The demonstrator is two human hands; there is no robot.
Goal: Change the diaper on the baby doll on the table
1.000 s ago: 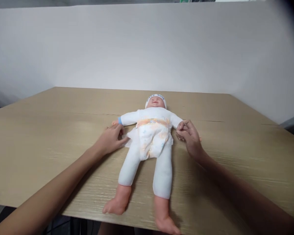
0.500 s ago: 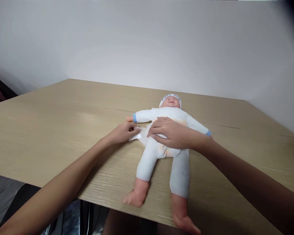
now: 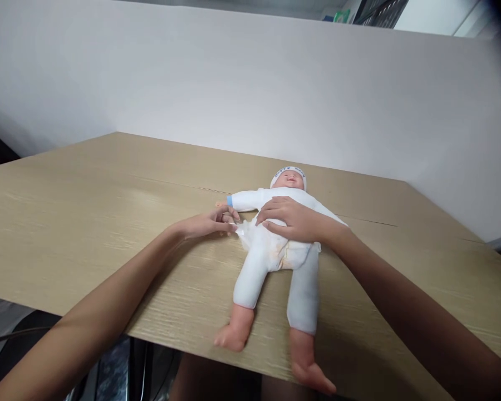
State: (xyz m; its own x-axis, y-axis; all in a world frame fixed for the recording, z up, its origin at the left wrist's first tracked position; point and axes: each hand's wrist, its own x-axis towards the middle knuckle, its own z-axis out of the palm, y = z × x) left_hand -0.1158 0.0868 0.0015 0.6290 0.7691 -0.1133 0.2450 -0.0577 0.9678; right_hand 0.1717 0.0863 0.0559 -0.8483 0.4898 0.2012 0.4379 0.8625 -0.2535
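Observation:
A baby doll (image 3: pixel 304 301) in a white suit with blue cuffs lies on its back on the table, its feet toward me. Around its hips is a white diaper (image 3: pixel 281 256) with pale orange marks on the front. My left hand (image 3: pixel 211 223) is beside the doll's hip, thumb and fingers closed at the diaper's crumpled side flap; the exact grip is partly hidden. My right hand (image 3: pixel 294 219) lies flat over the doll's belly and the diaper's upper front, fingers stretched out and covering that part.
The wooden table (image 3: pixel 108 223) runs back to a pale partition (image 3: pixel 192 78). Its front edge is just below the doll's feet. Over the partition's top, a green object (image 3: pixel 341 16) and a dark frame show at the upper right.
My left hand has lifted slightly, and the side flap has gone from spread out on the table to bunched near the hip. My right hand stays on the belly. The view has tilted up.

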